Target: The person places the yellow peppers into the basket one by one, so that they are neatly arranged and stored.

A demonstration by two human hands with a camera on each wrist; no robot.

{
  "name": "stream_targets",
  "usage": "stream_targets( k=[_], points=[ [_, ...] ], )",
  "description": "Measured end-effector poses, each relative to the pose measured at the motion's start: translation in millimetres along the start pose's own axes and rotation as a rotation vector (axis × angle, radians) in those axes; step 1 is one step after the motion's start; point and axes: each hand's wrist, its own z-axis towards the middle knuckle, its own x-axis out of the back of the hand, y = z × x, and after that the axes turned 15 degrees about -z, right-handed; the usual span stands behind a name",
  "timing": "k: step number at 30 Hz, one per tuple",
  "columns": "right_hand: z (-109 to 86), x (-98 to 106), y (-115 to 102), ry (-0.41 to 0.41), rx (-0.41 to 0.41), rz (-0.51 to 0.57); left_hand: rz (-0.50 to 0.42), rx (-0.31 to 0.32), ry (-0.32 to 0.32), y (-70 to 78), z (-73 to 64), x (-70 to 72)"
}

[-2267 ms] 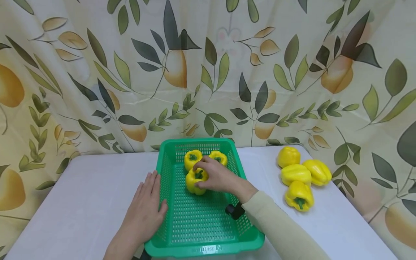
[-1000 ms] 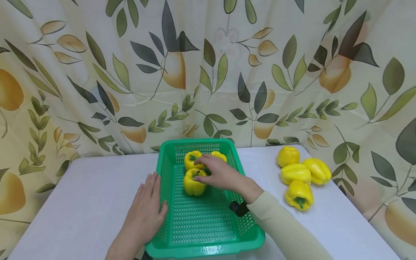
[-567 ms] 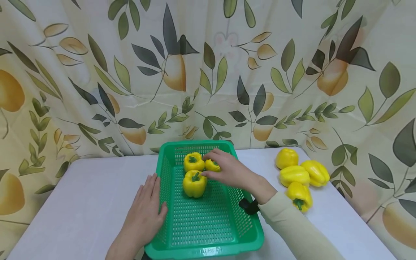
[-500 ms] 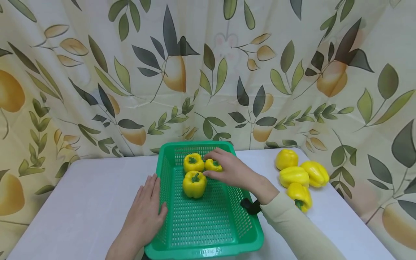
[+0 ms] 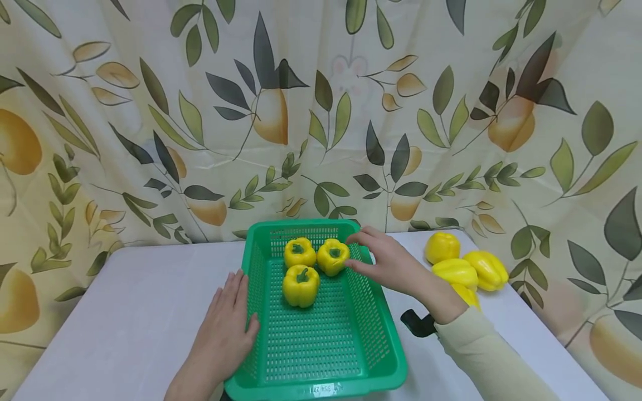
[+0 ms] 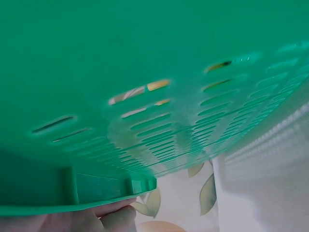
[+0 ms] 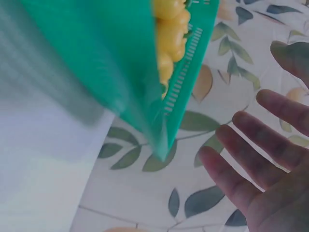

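Three yellow bell peppers stand stem up in a green plastic basket: a back-left pepper, a back-right pepper and a front pepper. My left hand lies flat with straight fingers along the basket's left rim; in the left wrist view its fingers show at the rim. Over the right rim hovers my right hand, holding nothing. Its fingers are spread apart in the right wrist view, beside the basket's corner.
On the white table, right of the basket, several more yellow bell peppers lie grouped, among them a rear pepper and a right-hand pepper. My right forearm partly covers the nearest one. A leaf-patterned curtain hangs behind the table.
My right hand has let go of the front pepper, passed over the back-right one, and moved right to the basket's rim. The left hand stays on the left rim.
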Motion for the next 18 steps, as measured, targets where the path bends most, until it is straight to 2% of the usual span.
stream_targets(
  k=[8, 18],
  points=[
    [-22.2, 3, 20, 0.024, -0.083, -0.056, -0.006, -0.002, -0.005, 0.6, 1.0, -1.5],
    [-45.0, 3, 37, 0.004, -0.143, -0.096, -0.003, 0.012, -0.012, 0.0, 0.9, -1.0]
  ],
)
